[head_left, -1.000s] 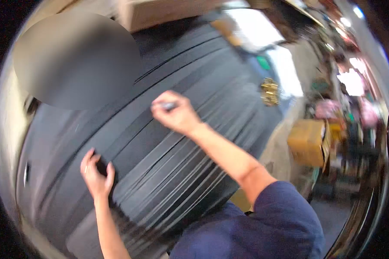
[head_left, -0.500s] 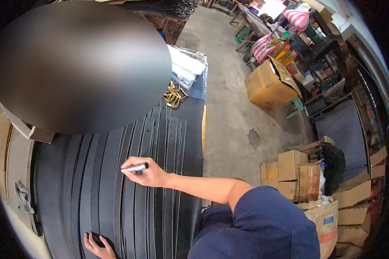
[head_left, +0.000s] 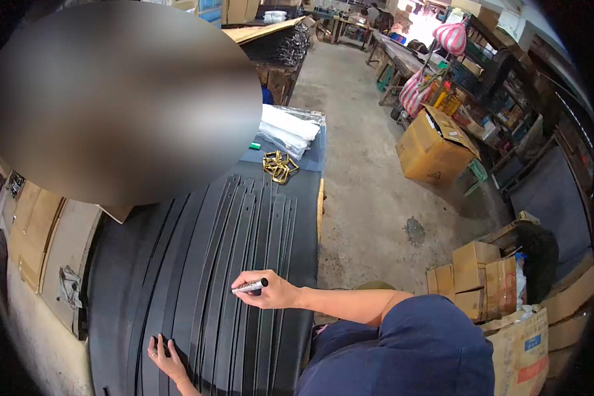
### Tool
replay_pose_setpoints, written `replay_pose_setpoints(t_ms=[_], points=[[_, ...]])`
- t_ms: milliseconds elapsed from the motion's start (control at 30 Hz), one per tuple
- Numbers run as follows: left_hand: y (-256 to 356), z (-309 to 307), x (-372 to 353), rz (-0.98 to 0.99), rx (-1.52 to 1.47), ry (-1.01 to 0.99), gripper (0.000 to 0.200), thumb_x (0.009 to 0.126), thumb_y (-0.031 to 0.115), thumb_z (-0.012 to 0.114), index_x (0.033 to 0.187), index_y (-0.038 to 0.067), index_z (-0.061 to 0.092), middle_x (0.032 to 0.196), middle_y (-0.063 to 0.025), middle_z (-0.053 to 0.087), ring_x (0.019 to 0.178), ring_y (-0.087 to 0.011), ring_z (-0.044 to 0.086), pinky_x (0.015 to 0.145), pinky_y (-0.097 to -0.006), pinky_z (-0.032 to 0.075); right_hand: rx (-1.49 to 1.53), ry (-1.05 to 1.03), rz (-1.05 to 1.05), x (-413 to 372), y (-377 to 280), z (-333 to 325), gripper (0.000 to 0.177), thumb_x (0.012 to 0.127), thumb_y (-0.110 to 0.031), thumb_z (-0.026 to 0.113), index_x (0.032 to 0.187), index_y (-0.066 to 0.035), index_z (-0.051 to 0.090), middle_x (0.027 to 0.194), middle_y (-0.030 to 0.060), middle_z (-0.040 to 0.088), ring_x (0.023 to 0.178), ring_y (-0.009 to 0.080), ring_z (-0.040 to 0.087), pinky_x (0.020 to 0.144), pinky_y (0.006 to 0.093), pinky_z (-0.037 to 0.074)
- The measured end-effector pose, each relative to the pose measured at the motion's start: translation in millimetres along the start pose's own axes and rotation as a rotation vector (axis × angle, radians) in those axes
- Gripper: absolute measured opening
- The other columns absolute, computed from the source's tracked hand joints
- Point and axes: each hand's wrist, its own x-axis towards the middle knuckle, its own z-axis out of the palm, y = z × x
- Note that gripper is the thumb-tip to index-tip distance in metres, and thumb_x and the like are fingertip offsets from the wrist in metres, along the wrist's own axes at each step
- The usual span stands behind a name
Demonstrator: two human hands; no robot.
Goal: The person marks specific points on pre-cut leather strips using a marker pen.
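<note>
My right hand (head_left: pixel 270 292) is closed around a marker pen (head_left: pixel 250 286) with a white barrel and black end. It hovers over long black belt strips (head_left: pixel 226 247), some with stitched edges, lying side by side along the table. At the lower left, my left hand (head_left: pixel 169 363) rests on the strips with its fingers spread, a ring on one of them. Beyond the strips' far ends lies a small heap of brass-coloured buckles (head_left: pixel 280 167).
White plastic-wrapped packages (head_left: pixel 287 132) lie past the buckles. A concrete aisle (head_left: pixel 363 165) runs along the table's right side. Across it stand a large open carton (head_left: pixel 435 148), stacked small boxes (head_left: pixel 475 267) and a printed sack (head_left: pixel 518 350). A blurred oval hides the upper left.
The view has tilted up, showing more of the far room. My right hand with the marker has moved right across the strips, and my left hand has slid forward along them.
</note>
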Motion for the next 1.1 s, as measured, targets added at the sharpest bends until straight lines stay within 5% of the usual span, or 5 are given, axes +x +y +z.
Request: replay_pose_setpoints(t_ms=[267, 600, 733, 867, 1100], points=[[7, 0, -2, -0.007, -0.037, 0.032, 0.035, 0.093, 0.02, 0.07, 0.125, 0.006, 0.067, 0.138, -0.0175, 0.054, 0.125, -0.0341, 0.05, 0.099, -0.0461, 0.047, -0.037, 0.088, -0.165, -45, -33, -4, 0.014, 0.089, -0.008, 0.07, 0.1, -0.002, 0.063, 0.076, 0.0027, 0.058, 0.064, 0.0091, 0.052, 0.059, 0.0276, 0.045], [4, -9, -5, 0.02, -0.159, -0.029, 0.035, 0.092, 0.018, 0.069, 0.125, 0.005, 0.067, 0.144, -0.0161, 0.052, 0.133, -0.033, 0.048, 0.109, -0.041, 0.04, -0.245, 0.267, -0.176, -66, -52, -44, 0.014, 0.085, -0.006, 0.071, 0.098, -0.004, 0.067, 0.085, 0.005, 0.066, 0.076, 0.0115, 0.063, 0.066, 0.0274, 0.05], [27, -21, -10, -0.098, -0.223, -0.009, 0.037, 0.089, 0.017, 0.072, 0.124, 0.007, 0.068, 0.142, -0.0135, 0.056, 0.132, -0.0303, 0.051, 0.11, -0.0376, 0.039, -0.18, 0.238, 0.017, -60, -55, -42, 0.015, 0.086, -0.002, 0.069, 0.101, -0.003, 0.07, 0.089, 0.0056, 0.069, 0.079, 0.0104, 0.065, 0.07, 0.026, 0.052], [19, -8, -12, -0.121, -0.034, -0.018, 0.037, 0.092, 0.022, 0.069, 0.126, 0.007, 0.064, 0.146, -0.0117, 0.051, 0.141, -0.0285, 0.04, 0.118, -0.0469, 0.026, -0.203, 0.137, 0.045, -46, -42, -42, 0.018, 0.088, -0.002, 0.069, 0.105, 0.0, 0.068, 0.09, 0.0037, 0.069, 0.082, 0.009, 0.064, 0.073, 0.0238, 0.051], [30, -6, -15, -0.149, -0.004, 0.025, 0.045, 0.085, 0.023, 0.072, 0.126, 0.01, 0.061, 0.147, -0.0119, 0.049, 0.141, -0.0308, 0.04, 0.117, -0.0502, 0.026, -0.082, 0.062, 0.139, -4, -9, -49, 0.021, 0.087, -0.001, 0.069, 0.108, 0.0, 0.066, 0.09, 0.0019, 0.069, 0.078, 0.0041, 0.061, 0.068, 0.02, 0.049]])
